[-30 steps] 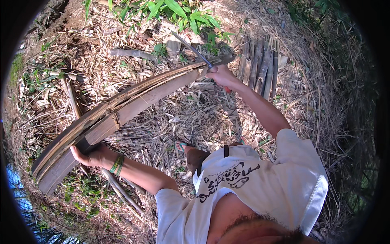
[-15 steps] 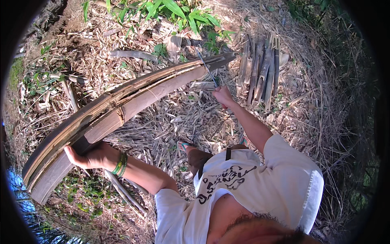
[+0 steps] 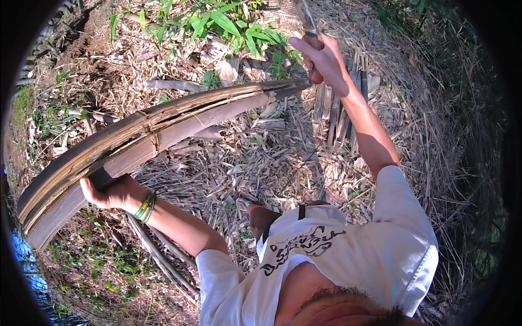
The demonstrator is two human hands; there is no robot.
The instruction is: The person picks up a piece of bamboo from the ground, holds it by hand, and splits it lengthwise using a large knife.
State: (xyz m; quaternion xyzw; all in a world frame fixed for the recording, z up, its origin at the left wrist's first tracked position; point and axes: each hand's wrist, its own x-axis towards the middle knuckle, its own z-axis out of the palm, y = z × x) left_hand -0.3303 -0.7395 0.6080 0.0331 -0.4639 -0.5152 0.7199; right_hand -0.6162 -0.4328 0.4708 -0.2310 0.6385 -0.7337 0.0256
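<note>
A long, split bamboo pole (image 3: 126, 145) with dark outer sides and pale, splintered wood along its opened middle slants from the lower left to the upper centre. My left hand (image 3: 120, 194) is closed under its near end, thumb up along the side; the fingers beneath are hidden. Beyond the pole's far tip, my right hand (image 3: 328, 64) is wrapped around the handle of a machete (image 3: 306, 17). Its blade points away from me, raised clear of the bamboo, and runs out of view at the top edge.
A stack of split bamboo strips (image 3: 333, 117) lies on the ground behind my right forearm. Leafy green shoots (image 3: 223, 24) grow at the top. Thin poles (image 3: 163, 258) lie by my left arm, and dry leaf litter (image 3: 261, 168) covers the ground around my feet.
My right hand has swung up and away with the machete, which lay across the bamboo's far end before. My left hand and the pole's near end have shifted slightly left and up.
</note>
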